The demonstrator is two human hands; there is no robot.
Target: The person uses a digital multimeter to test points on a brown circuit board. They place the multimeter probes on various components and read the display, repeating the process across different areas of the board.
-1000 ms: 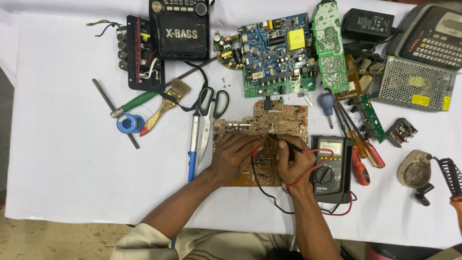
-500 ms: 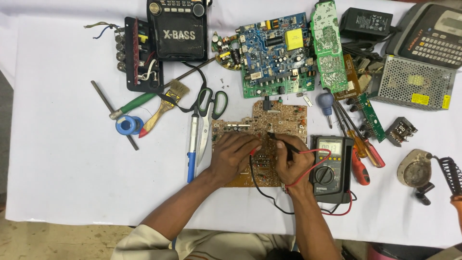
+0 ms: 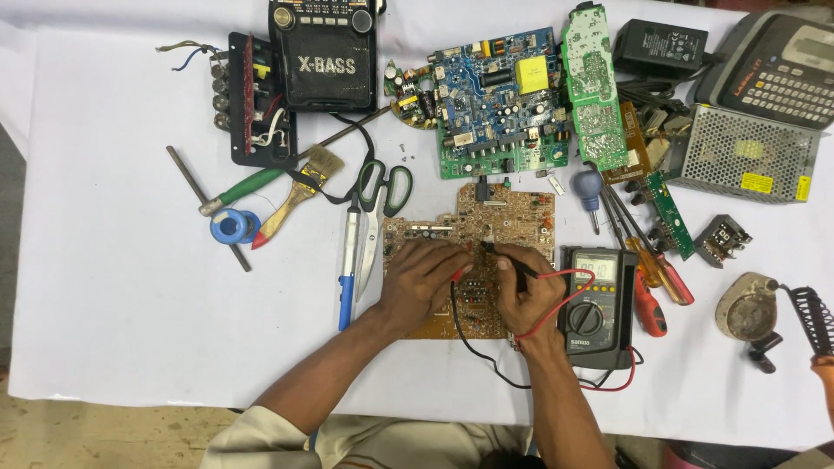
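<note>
— While both hands were down on the brown circuit board [image 3: 486, 227], where did it lie?

— Flat on the white table [image 3: 113, 287], a little right of the middle and nearer the front edge. My left hand [image 3: 423, 280] pinched the red probe [image 3: 458, 273], my right hand [image 3: 527, 295] the black probe [image 3: 506, 257]; both were closed on them, tips on the board.

— How would it handle?

— Light, stiff and thin, I judged, fragile at its solder points. I would have taken it by its bare edges.

— Around it?

— The multimeter [image 3: 597, 304] stood just beside its right edge, screwdrivers [image 3: 647, 269] beyond. Scissors [image 3: 380, 195] and a blue pen [image 3: 347, 278] lay to its left, a blue board [image 3: 502, 104] behind it, towards the back edge.
</note>
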